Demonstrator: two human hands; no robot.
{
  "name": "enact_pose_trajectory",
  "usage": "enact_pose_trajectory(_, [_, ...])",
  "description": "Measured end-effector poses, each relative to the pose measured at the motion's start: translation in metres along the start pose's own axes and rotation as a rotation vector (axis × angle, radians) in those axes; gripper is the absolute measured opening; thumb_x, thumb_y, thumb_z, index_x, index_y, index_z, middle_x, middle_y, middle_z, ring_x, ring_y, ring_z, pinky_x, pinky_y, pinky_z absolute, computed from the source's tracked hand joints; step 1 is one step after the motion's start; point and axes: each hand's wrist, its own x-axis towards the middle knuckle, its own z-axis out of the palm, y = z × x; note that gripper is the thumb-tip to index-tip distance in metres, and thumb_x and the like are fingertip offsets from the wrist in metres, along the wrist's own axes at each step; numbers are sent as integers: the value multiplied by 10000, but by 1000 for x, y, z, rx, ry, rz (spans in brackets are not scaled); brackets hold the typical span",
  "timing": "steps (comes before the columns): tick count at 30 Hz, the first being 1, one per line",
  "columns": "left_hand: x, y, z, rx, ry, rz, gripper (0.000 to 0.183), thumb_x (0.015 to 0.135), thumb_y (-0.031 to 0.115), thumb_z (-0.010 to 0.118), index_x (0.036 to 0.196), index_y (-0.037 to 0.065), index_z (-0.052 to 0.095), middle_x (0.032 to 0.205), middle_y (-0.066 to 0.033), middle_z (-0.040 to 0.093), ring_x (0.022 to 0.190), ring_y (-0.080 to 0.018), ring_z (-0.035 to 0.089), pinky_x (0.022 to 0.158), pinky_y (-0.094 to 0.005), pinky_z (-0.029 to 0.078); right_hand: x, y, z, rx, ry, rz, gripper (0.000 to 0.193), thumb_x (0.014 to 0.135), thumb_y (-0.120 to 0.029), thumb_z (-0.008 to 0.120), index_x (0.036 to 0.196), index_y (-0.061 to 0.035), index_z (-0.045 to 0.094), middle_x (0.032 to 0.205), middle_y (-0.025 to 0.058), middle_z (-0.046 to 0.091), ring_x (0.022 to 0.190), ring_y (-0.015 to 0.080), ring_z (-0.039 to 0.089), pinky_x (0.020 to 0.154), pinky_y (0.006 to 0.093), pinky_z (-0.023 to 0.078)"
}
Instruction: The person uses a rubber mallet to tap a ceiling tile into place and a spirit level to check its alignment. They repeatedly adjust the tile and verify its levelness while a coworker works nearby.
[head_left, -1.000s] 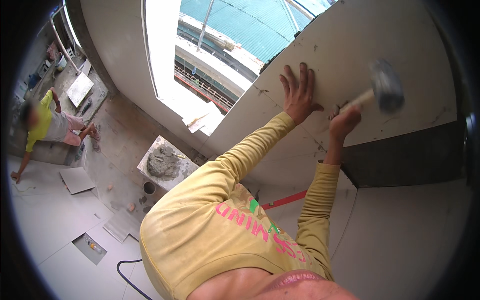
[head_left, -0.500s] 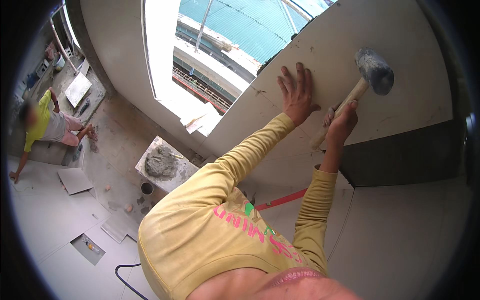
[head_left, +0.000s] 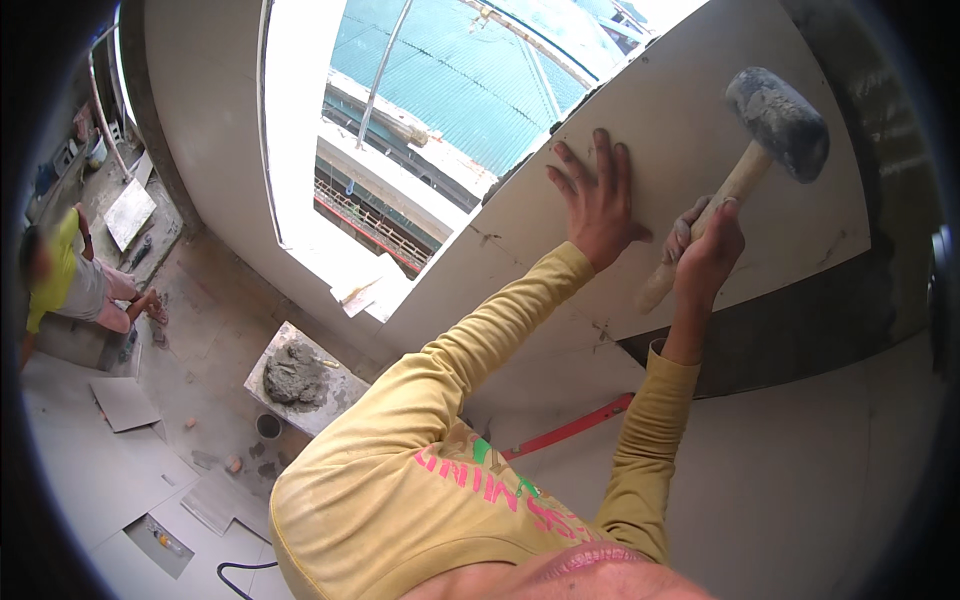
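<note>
My left hand (head_left: 598, 208) lies with spread fingers against a large pale wall tile (head_left: 670, 110) beside the window opening. My right hand (head_left: 708, 248) is wrapped round the wooden handle of a rubber mallet (head_left: 778, 124). The mallet's dark head, smeared with grey, is up and to the right, in front of the tile; whether it touches the tile I cannot tell. Below the tile runs a dark bare strip of wall (head_left: 770, 325). A red level-like bar (head_left: 575, 426) slants behind my right forearm.
A board (head_left: 345, 388) carries a heap of grey mortar (head_left: 295, 375), with a small dark bucket (head_left: 268, 426) beside it. At the far left is another person (head_left: 75, 275) in a yellow top. Loose tiles (head_left: 125, 402) lie at lower left. A cable (head_left: 235, 568) curls near my body.
The view has shifted, so the room sits further left. The mallet and my right hand appear further right. My left hand stays spread on the tile.
</note>
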Motion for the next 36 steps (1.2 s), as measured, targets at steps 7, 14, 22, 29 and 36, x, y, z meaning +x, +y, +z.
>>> enact_pose_trajectory(7, [6,0,-2,14,-88,-32,1358,456,525,947,1502,-35,284,1600,-316,66,1370,-733,-33,958,-859,225,9,-10,12,-107,81,-232,610,999,-629,454,841,-40,440,596,51,449,435,125,430,385,281,364])
enact_pose_trajectory(14, [8,-1,-1,45,-78,-29,1354,466,524,942,1506,-31,275,1597,-309,70,1373,-725,-10,957,-851,239,1,-17,12,220,51,-667,556,1025,-575,389,855,-47,428,591,49,434,425,133,395,404,273,339])
enact_pose_trajectory(22, [10,8,-9,-9,-195,-65,1320,538,488,932,1534,-30,237,1618,-294,19,1393,-697,-84,994,-854,174,-5,3,-19,72,196,209,546,1055,-545,368,826,-53,430,586,35,421,436,141,409,411,301,353])
enact_pose_trajectory(29, [24,37,9,38,-176,227,1314,559,545,906,1551,4,237,1650,-232,31,1408,-680,-66,948,-898,133,-37,12,-61,-239,416,-35,587,1035,-611,369,855,-57,439,632,40,429,481,140,435,436,305,365])
enact_pose_trajectory(36, [27,51,25,153,-112,245,1366,509,657,881,1535,-12,276,1644,-238,60,1408,-681,-46,890,-925,139,-11,6,-113,-1114,841,-815,587,1076,-506,280,817,-10,457,607,24,478,490,150,485,461,270,422])
